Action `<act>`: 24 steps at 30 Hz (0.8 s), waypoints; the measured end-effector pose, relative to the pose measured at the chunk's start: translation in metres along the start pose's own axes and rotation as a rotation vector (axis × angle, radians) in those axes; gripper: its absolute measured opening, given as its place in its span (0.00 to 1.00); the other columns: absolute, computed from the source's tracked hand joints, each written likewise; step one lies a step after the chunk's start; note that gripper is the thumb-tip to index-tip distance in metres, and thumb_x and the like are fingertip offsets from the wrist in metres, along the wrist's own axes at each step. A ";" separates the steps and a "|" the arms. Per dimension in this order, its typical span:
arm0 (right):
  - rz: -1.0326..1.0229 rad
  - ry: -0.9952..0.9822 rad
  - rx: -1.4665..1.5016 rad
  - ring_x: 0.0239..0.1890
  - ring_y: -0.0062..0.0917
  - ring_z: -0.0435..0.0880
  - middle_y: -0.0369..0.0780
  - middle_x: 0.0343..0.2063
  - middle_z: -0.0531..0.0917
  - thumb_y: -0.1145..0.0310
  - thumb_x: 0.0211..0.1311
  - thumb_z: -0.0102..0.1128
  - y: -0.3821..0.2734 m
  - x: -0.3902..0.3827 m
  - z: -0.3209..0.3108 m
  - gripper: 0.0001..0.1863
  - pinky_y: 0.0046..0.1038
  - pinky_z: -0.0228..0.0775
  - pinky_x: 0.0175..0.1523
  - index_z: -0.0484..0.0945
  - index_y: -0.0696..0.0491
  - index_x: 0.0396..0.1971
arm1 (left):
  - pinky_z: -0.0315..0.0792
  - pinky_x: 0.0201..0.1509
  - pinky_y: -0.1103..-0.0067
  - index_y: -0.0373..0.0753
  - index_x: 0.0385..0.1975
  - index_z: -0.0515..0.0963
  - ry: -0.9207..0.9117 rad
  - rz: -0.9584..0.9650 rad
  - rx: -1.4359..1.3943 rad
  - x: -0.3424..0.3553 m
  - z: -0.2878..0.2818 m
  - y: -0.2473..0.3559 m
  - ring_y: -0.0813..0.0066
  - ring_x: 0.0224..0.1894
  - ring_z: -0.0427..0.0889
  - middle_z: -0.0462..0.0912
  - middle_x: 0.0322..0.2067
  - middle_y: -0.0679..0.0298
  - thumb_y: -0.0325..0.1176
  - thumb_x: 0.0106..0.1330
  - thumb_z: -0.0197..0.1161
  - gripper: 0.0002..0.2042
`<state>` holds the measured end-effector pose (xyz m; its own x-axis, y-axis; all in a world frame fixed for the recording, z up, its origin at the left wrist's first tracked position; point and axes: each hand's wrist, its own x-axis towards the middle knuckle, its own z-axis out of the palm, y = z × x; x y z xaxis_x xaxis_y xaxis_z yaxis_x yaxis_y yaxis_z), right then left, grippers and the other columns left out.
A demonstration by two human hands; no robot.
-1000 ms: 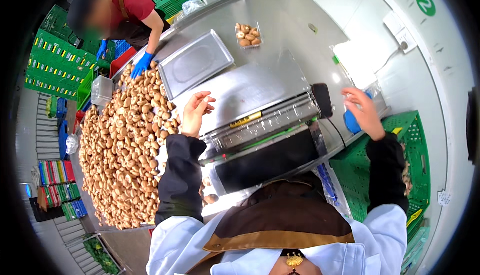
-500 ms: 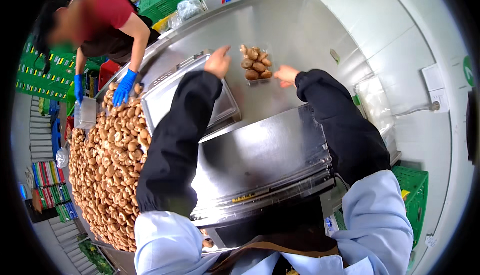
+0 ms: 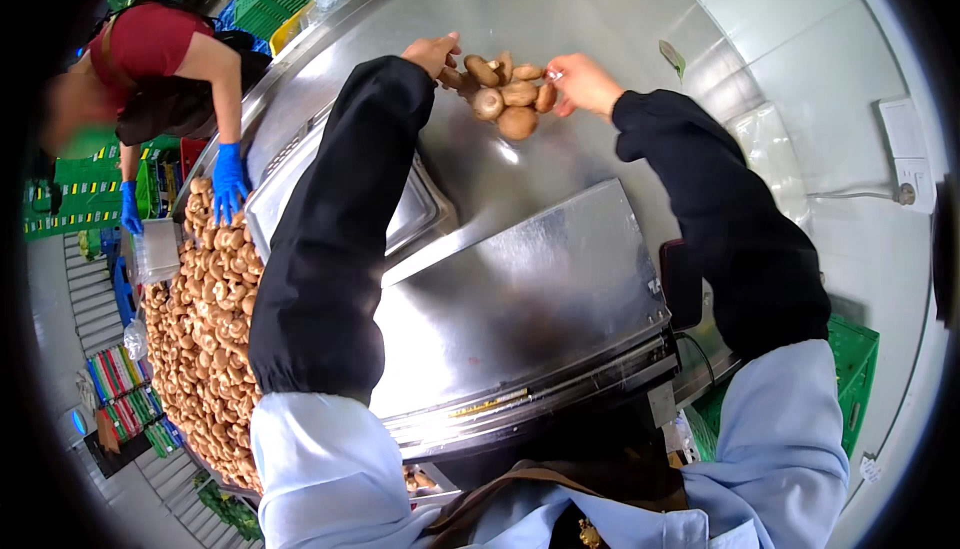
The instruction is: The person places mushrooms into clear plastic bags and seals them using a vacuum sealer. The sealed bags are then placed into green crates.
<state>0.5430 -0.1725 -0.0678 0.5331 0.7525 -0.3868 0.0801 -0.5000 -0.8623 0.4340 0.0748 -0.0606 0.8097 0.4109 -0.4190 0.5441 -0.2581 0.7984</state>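
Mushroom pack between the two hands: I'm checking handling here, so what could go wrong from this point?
The left hand and right hand grip only the edges of the clear pack of mushrooms at full arm's reach, so it could tip or sag and spill. Loose mushrooms might roll down the smooth steel table. The sleeves reach over the steel machine cover and might brush or snag it.

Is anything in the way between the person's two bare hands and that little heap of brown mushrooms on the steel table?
Nothing visible is. The left hand and the right hand are already at either side of the small heap of brown mushrooms on the shiny steel table, touching it.
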 end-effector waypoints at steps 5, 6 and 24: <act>-0.215 -0.116 -0.172 0.19 0.24 0.80 0.43 0.29 0.81 0.77 0.66 0.43 -0.078 -0.101 -0.020 0.13 0.26 0.74 0.27 0.74 0.64 0.46 | 0.70 0.35 0.80 0.33 0.47 0.76 0.071 0.156 -0.247 -0.178 -0.016 0.033 0.79 0.30 0.73 0.78 0.37 0.64 0.56 0.69 0.47 0.28; -0.230 -0.156 -0.154 0.19 0.23 0.79 0.43 0.29 0.81 0.77 0.66 0.44 -0.080 -0.120 -0.013 0.13 0.26 0.74 0.27 0.74 0.64 0.46 | 0.69 0.39 0.80 0.33 0.51 0.74 0.096 0.188 -0.321 -0.214 -0.012 0.023 0.79 0.33 0.73 0.78 0.39 0.64 0.55 0.70 0.48 0.28; -1.006 0.115 -0.675 0.46 0.33 0.72 0.38 0.41 0.77 0.61 0.50 0.66 -0.105 -0.330 0.182 0.19 0.35 0.62 0.51 0.74 0.50 0.43 | 0.69 0.49 0.76 0.32 0.29 0.77 0.868 0.272 -0.071 -0.452 0.083 -0.058 0.66 0.45 0.75 0.77 0.44 0.57 0.30 0.61 0.63 0.07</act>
<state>0.2056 -0.2900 0.0905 0.0490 0.9073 0.4177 0.9044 0.1371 -0.4040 0.0541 -0.1685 0.0466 0.4423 0.8649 0.2375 0.3207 -0.3998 0.8586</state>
